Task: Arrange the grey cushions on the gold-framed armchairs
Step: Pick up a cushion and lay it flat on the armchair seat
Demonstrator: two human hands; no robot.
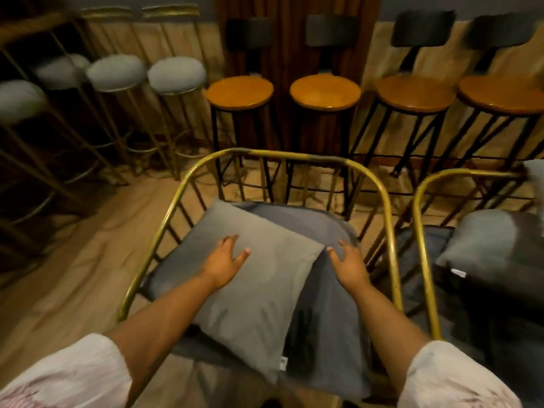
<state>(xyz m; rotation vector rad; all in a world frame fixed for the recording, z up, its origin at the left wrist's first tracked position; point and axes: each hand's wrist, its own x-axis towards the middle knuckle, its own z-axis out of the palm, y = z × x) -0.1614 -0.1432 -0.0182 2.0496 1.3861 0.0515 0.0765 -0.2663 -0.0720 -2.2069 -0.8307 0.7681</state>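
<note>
With both my left hand [226, 257] and right hand [348, 265] flat and open (gripping nothing), I judge the light grey cushion [250, 278], overhanging the gold-framed armchair [390, 219] front, may slide off.

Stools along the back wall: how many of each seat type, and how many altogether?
Grey padded seat, gold frame: 4, the far-left ones blurred
Round wooden seat, black frame with backrest: 4
Total: 8 stools
</note>
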